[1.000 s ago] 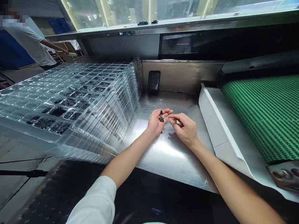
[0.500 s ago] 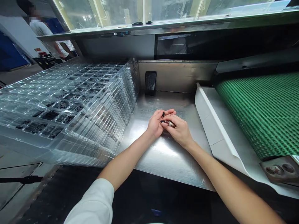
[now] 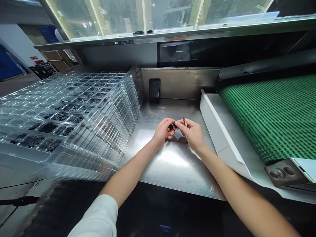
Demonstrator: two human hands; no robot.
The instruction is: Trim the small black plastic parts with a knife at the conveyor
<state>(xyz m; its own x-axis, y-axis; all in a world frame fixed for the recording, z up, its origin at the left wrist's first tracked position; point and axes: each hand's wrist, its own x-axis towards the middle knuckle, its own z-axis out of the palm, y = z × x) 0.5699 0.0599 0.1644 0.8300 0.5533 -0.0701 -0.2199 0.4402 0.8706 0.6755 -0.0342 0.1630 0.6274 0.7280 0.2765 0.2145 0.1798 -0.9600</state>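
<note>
My left hand (image 3: 163,131) and my right hand (image 3: 192,132) meet above the middle of a steel table (image 3: 170,161). The left hand's fingers are curled round small black parts (image 3: 171,126). My right hand pinches one small black part (image 3: 175,124) at its fingertips and also grips a thin stick-like tool (image 3: 184,120) that points up. The fingertips of both hands touch.
A tall stack of clear plastic trays (image 3: 74,112) with black round parts in some pockets fills the left. A green ribbed conveyor belt (image 3: 269,112) runs on the right, edged by a white sheet (image 3: 222,131). A dark phone-like object (image 3: 154,91) leans on the back wall.
The left hand, open palm up with parts on it a second ago, has curled shut. My right hand has moved onto it and lifted a part. The view shifted left.
</note>
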